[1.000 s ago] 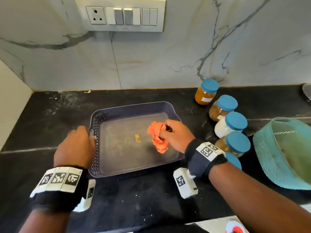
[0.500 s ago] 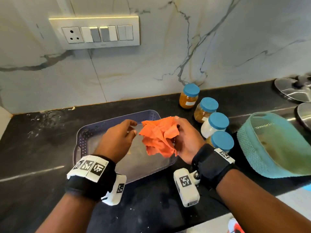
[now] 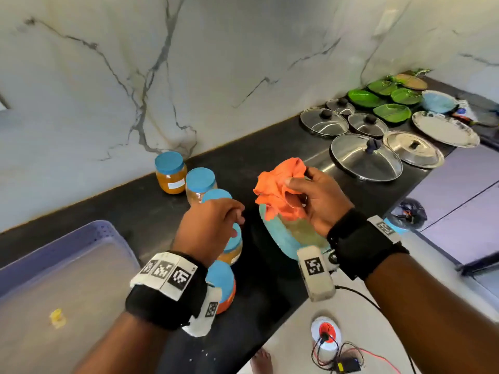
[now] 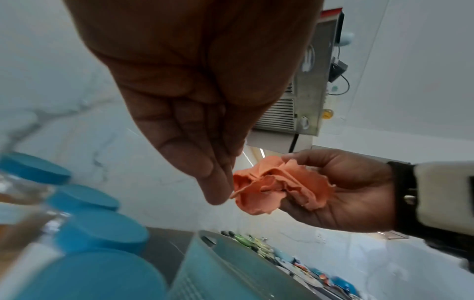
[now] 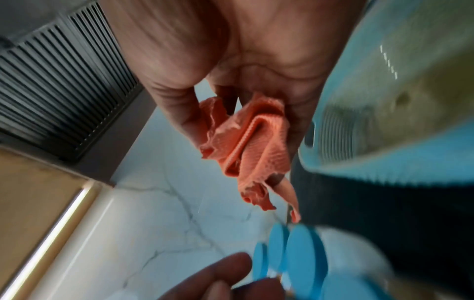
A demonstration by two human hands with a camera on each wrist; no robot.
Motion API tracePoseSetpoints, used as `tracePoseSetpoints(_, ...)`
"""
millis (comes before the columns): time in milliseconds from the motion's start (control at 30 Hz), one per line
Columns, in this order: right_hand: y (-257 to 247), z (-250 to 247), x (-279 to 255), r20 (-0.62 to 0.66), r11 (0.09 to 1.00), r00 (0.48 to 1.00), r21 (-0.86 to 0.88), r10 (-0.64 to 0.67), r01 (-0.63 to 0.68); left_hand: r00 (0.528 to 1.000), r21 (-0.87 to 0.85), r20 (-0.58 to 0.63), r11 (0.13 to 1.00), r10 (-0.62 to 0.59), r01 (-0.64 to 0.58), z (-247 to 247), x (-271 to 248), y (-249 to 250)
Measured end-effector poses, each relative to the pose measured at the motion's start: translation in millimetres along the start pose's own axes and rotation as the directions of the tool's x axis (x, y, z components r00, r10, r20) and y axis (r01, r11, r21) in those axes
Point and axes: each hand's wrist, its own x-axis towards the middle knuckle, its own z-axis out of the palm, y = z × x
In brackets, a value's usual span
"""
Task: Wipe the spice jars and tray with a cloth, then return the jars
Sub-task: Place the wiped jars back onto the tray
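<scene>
My right hand (image 3: 297, 184) holds a crumpled orange cloth (image 3: 278, 193) in the air above the teal basket; the wrist views show the cloth (image 4: 279, 186) (image 5: 246, 146) bunched between thumb and fingers. My left hand (image 3: 237, 217) hovers over a row of blue-lidded spice jars (image 3: 170, 171), with its fingers (image 4: 218, 194) bent downward and together, holding nothing. It hides part of the middle jars; two nearer jars (image 3: 233, 244) (image 3: 221, 284) stand by my wrist. The lavender tray (image 3: 81, 233) lies at the lower left, with no jars in it.
A small yellow scrap (image 3: 57, 317) lies in the tray. The teal basket (image 3: 280, 238) stands right of the jars. Pan lids (image 3: 364, 157), green plates (image 3: 388, 98) and a steel platter (image 3: 445, 128) crowd the counter's far right. Cables and a round device (image 3: 326, 333) lie on the floor.
Both hands have left the tray and moved right toward the jars. The left hand has drawn away from the cloth; the right hand still holds it, now over the basket.
</scene>
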Motion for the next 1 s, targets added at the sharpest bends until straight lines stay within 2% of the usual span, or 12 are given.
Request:
tracePoseSetpoints(100, -5.0, -42.7, 28.7, -0.043, 0.965, 0.999, -0.262, -0.023, 0.011, 0.998, -0.011, 0.048, 1.0, -0.029, 0.029, 31.4, 25.5, 28.8)
tracePoseSetpoints(167, 2.8, -60.3, 53.7, 0.024, 0.826, 1.0, -0.564, 0.002, 0.011, 0.998, 0.017, 0.045, 0.999, -0.04, 0.039, 45.0, 38.6, 35.5)
tracePoseSetpoints(233, 14.0, -68.6, 78.2, 0.065, 0.666, 0.994, -0.746, 0.088, -0.01, 0.997, 0.045, 0.04, 0.997, -0.072, 0.07, 50.5, 45.6, 37.7)
tracePoseSetpoints(367, 30.8, -67.0, 110.5, 0.078, 0.472, 0.99, -0.881, 0.118, 0.013, 0.988, 0.116, 0.017, 0.982, -0.155, 0.152, 49.4, 48.0, 33.0)
tracePoseSetpoints(467, 43.3, -59.8, 123.3, 0.147, 0.455, 0.965, -0.89, 0.216, 0.033, 0.975, 0.139, -0.018, 0.965, -0.223, 0.223, 41.2, 38.1, 22.5)
tracePoseSetpoints(533, 50.9, -58.5, 129.6, 0.198, 0.331, 0.939, -0.938, 0.282, 0.098, 0.969, 0.136, -0.043, 0.96, -0.242, 0.246, 31.2, 29.3, 13.1)
tracePoseSetpoints(567, 52.4, -58.2, 131.3, 0.207, 0.252, 0.938, -0.958, 0.277, 0.137, 0.965, 0.12, -0.062, 0.958, -0.255, 0.261, 25.0, 23.6, 6.7)
tracePoseSetpoints(633, 47.9, -59.3, 131.7, 0.218, 0.181, 0.95, -0.967, 0.224, 0.179, 0.951, 0.085, -0.11, 0.951, -0.288, 0.297, 12.5, 12.9, -8.4)
tracePoseSetpoints(767, 27.1, -51.7, 114.7, 0.221, 0.263, 0.97, -0.946, 0.098, 0.189, 0.929, 0.105, -0.184, 0.933, -0.321, 0.344, -6.5, -14.4, -38.4)
tracePoseSetpoints(833, 18.1, -38.7, 99.3, 0.234, 0.31, 0.972, -0.922, -0.027, 0.23, 0.929, 0.112, -0.197, 0.934, -0.314, 0.339, -7.1, -28.5, -53.9)
tracePoseSetpoints(900, 7.9, -16.1, 72.7, 0.272, 0.345, 0.95, -0.886, -0.153, 0.309, 0.931, 0.132, -0.206, 0.934, -0.302, 0.332, -3.6, -41.5, -64.9)
tracePoseSetpoints(1000, 7.8, 25.8, 27.1, 0.348, 0.463, 0.9, -0.773, -0.263, 0.434, 0.94, 0.18, -0.142, 0.926, -0.31, 0.333, 7.3, -61.4, -71.6)
